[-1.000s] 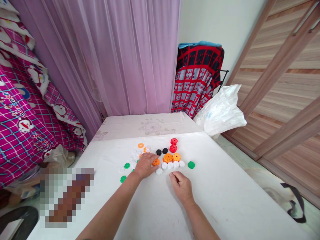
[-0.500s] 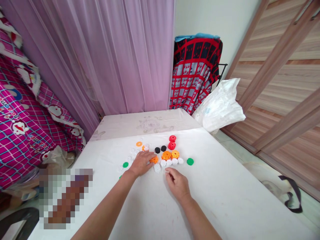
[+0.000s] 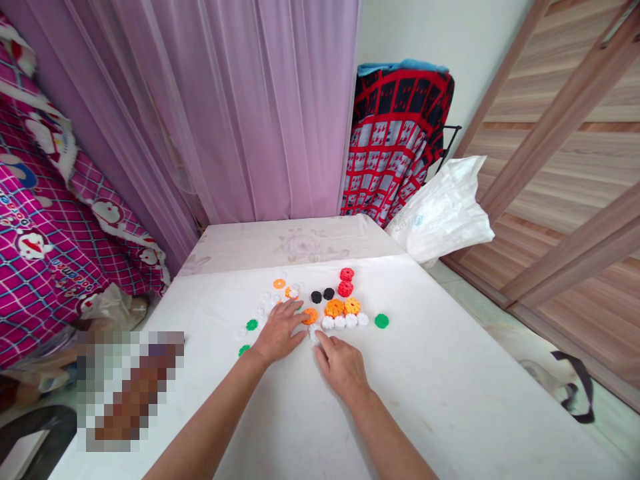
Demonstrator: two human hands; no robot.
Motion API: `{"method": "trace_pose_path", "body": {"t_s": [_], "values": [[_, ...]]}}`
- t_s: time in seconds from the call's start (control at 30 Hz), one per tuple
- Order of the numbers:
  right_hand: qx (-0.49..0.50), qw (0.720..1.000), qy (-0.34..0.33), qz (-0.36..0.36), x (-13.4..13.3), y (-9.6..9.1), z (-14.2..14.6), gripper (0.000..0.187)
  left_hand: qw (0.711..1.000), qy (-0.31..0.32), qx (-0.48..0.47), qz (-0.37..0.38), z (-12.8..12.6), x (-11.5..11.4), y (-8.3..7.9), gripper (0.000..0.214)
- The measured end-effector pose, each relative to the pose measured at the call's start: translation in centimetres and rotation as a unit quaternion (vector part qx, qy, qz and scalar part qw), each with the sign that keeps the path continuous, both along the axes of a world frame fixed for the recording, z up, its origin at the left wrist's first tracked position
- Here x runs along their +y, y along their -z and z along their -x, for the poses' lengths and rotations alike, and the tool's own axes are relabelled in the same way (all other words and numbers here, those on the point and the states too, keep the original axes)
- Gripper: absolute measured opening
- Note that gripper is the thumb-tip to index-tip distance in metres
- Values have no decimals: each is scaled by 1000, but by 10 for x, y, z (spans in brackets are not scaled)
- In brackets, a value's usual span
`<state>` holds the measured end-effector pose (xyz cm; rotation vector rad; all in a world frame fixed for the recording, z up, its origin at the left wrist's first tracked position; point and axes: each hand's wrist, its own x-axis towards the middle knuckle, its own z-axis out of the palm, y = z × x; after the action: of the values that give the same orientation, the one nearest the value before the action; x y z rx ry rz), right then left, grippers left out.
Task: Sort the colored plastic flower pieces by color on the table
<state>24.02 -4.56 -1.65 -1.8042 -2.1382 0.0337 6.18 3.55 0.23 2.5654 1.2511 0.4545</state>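
Several small plastic gear-shaped discs lie on a white table: orange discs, red discs, black discs, white discs and green discs. My left hand lies flat on the pile's left part, fingers spread, fingertips next to an orange disc. My right hand rests just right of it, fingers curled, fingertips touching a white disc at the pile's near edge. Whether those fingers grip the disc is hidden.
A pink curtain hangs behind the table. A red patterned blanket drapes over a rack at the back right, beside a white plastic bag. Pink bedding is on the left, wooden sliding doors on the right.
My right hand has slid left and forward until it touches the white disc beside my left hand. My left hand has stayed on the pile.
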Motion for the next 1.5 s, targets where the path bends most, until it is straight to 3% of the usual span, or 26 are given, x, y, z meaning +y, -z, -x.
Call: {"method": "trace_pose_path", "body": {"t_s": [0.3, 0.57, 1.0, 1.2, 1.33, 1.5], "values": [[19, 1000, 4, -18, 0, 5, -2, 34, 997, -56, -31, -30, -13, -22, 12, 30], [30, 1000, -3, -6, -1, 4, -3, 32, 990, -133, -43, 24, -19, -26, 16, 30], [64, 997, -14, -44, 0, 13, -6, 32, 987, -143, -44, 66, -21, -34, 12, 28], [77, 994, 63, -43, -1, 16, -5, 29, 986, -162, -28, 27, -22, -33, 8, 26], [85, 994, 60, -36, -1, 15, -6, 26, 975, -215, -7, -49, -17, -28, 1, 19], [99, 993, 56, -23, -1, 14, -8, 25, 975, -206, 42, -74, -15, -25, -6, 22]]}}
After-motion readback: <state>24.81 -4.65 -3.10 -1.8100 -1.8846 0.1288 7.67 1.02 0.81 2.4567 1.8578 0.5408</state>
